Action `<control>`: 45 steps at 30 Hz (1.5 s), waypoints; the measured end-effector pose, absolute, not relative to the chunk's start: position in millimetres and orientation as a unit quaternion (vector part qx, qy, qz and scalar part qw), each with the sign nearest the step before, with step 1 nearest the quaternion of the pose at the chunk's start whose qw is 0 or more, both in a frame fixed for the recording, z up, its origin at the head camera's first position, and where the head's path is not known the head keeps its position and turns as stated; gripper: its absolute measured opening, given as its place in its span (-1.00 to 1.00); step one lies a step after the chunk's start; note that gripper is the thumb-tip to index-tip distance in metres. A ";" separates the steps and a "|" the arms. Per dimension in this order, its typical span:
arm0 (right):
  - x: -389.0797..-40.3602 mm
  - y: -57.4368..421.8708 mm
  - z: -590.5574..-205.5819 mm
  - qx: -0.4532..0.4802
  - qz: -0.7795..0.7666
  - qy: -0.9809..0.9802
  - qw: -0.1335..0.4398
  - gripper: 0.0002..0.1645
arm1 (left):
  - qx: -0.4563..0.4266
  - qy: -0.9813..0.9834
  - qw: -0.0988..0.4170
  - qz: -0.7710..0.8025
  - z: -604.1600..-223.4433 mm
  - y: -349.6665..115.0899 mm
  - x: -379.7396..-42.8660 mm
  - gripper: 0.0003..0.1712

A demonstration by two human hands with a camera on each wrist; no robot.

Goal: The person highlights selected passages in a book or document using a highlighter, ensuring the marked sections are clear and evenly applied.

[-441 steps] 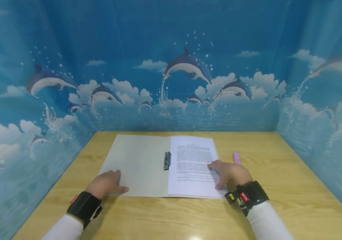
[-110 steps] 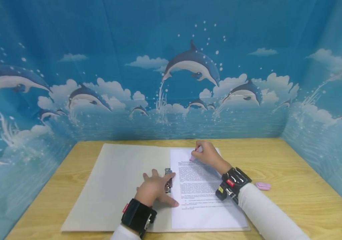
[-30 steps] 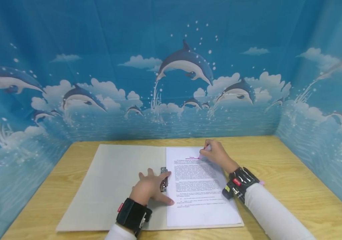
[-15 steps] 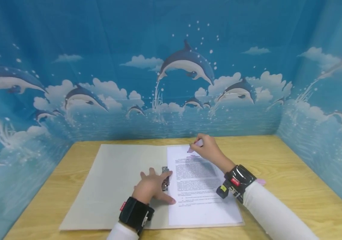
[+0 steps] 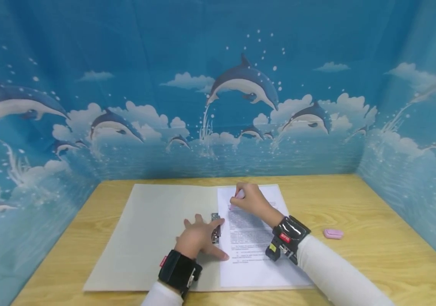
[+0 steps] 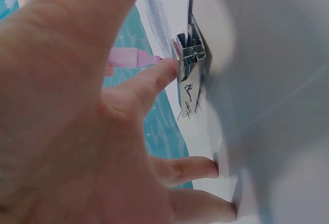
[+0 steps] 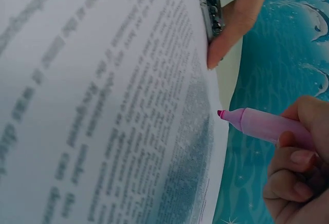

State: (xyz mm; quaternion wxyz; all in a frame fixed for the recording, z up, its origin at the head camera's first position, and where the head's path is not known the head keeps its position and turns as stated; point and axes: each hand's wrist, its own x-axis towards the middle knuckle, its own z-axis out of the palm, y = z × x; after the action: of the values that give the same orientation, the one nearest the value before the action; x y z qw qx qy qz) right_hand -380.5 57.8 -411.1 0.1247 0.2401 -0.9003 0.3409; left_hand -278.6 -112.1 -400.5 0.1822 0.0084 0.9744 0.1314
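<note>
An open folder point(image 5: 152, 229) lies on the table, with a printed sheet point(image 5: 263, 276) on its right half. My right hand point(image 5: 254, 202) grips a pink highlighter point(image 7: 267, 124), uncapped, its dark pink tip right at the left end of the upper text lines. Fingers spread, my left hand point(image 5: 196, 240) rests over the folder's middle, across the metal clip point(image 5: 215, 217). Its thumb and index finger reach the sheet's left edge. In the left wrist view, other fingertips press on the folder's cover. The sheet's heading is hidden behind my right hand in the head view.
The highlighter's pink cap point(image 5: 333, 233) lies on the wooden table point(image 5: 374, 255), right of the folder. A blue dolphin-print curtain point(image 5: 156, 148) encloses the table at the back and both sides.
The highlighter lay on the table at first; my right hand took it and the cap came off. A pink line appeared under the heading. Now the right hand has moved left and slightly nearer.
</note>
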 end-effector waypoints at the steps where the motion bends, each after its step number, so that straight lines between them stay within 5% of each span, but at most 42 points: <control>1: -380.4 57.1 -412.4 0.241 0.341 -0.900 0.123 -0.86 | 0.008 0.974 0.183 0.131 -400.7 -111.8 -278.8 0.22; 45: -380.3 64.6 -420.5 0.188 0.345 -0.916 0.084 -0.82 | 0.002 0.975 0.181 0.129 -399.9 -110.8 -278.6 0.23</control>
State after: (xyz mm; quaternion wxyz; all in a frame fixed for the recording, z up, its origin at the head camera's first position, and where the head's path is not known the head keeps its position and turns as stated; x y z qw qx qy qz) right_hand -380.3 64.6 -420.5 0.0842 0.1875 -0.9158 0.3450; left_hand -278.6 -110.8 -399.9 0.1810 0.0018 0.9749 0.1294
